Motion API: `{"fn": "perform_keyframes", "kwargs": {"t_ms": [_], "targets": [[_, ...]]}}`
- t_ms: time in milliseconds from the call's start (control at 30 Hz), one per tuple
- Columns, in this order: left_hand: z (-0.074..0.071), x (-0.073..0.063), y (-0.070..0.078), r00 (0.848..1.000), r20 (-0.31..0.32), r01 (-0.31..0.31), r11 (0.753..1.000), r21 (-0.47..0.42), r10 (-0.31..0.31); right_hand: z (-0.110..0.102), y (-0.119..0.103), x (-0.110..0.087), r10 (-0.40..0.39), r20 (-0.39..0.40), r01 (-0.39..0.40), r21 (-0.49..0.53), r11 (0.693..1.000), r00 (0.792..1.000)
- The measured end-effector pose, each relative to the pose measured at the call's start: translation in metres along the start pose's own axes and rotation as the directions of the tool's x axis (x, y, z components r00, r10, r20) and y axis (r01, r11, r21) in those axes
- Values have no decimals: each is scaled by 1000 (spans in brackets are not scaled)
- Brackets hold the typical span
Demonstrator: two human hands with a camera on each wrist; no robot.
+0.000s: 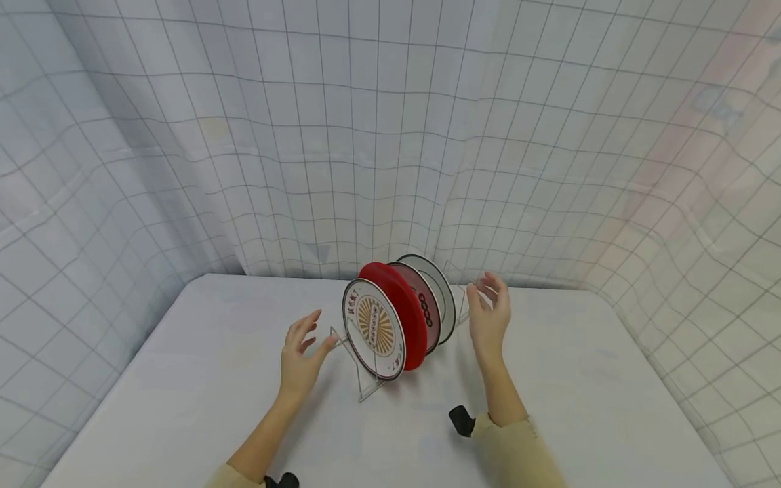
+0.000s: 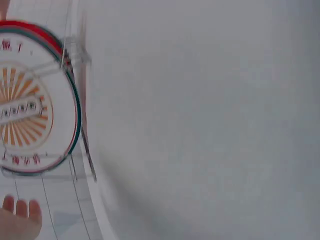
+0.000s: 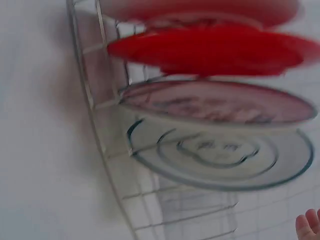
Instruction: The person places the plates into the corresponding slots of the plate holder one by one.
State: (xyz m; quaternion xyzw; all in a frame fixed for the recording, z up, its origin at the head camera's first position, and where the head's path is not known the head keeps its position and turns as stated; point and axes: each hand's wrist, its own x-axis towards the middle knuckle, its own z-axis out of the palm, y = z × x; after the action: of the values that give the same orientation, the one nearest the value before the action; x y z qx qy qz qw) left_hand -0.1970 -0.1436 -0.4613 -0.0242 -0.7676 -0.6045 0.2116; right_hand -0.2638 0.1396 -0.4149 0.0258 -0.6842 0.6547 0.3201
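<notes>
A wire dish rack stands on the table with several plates upright in it. At its near left end is a white plate with an orange sunburst and red lettering. Behind it come a red plate, a pink patterned plate and a white dark-rimmed plate. My left hand is beside the rack's left end, fingers spread and thumb close to the wire. At the opposite end, my right hand is raised with loosely bent fingers near the wires. Neither hand grips a plate.
The rack stands on a white table. White grid-patterned curtains hang behind the table and along both sides. A black device is strapped at the right wrist, and another at the left.
</notes>
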Motion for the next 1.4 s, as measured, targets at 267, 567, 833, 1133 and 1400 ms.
{"fn": "perform_keyframes", "kwargs": {"t_ms": [267, 567, 833, 1133, 1400], "targets": [[-33, 38, -16, 903, 418, 90, 995, 45, -100, 26, -54, -65, -266, 75, 250, 180, 951, 961], [-28, 50, -16, 813, 577, 97, 995, -3, -77, 63, -47, -137, -260, 267, 211, 199, 957, 928], [-23, 52, -20, 753, 653, 133, 991, -28, -83, 80, -27, -159, -58, 306, 52, 28, 998, 950], [-22, 50, -25, 751, 657, 140, 988, -61, -66, 90, -19, -162, -14, 250, 57, -165, 985, 968], [-19, 42, -23, 779, 624, 135, 989, -61, -68, 85, -20, -161, -58, 266, 118, -216, 969, 962]]}}
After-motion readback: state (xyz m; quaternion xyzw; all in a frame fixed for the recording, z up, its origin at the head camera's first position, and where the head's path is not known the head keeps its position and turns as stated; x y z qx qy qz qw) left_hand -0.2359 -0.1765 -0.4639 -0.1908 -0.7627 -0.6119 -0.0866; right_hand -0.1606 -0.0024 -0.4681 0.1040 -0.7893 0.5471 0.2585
